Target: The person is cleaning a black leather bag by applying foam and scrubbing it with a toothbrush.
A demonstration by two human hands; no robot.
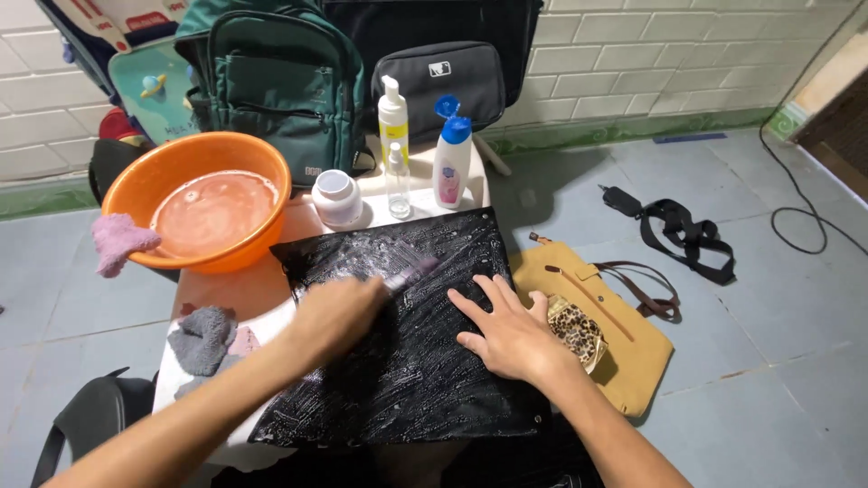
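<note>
Gripping a small brush (411,272) in left hand (334,316), fingers clamped round handle, bristles pressing onto soapy black bag (407,361) lying flat on low table (244,294). Pressing right hand (506,334) open & flat on bag, fingers spread, w/ nothing in it. Sitting just behind bag: white jar (336,197), pump bottle (392,117), small clear bottle (398,185), blue-capped bottle (451,158). Standing at left: orange basin (203,203) w/ water, pink cloth (117,242) hanging over rim. Lying at right on floor: tan bag (624,339)
</note>
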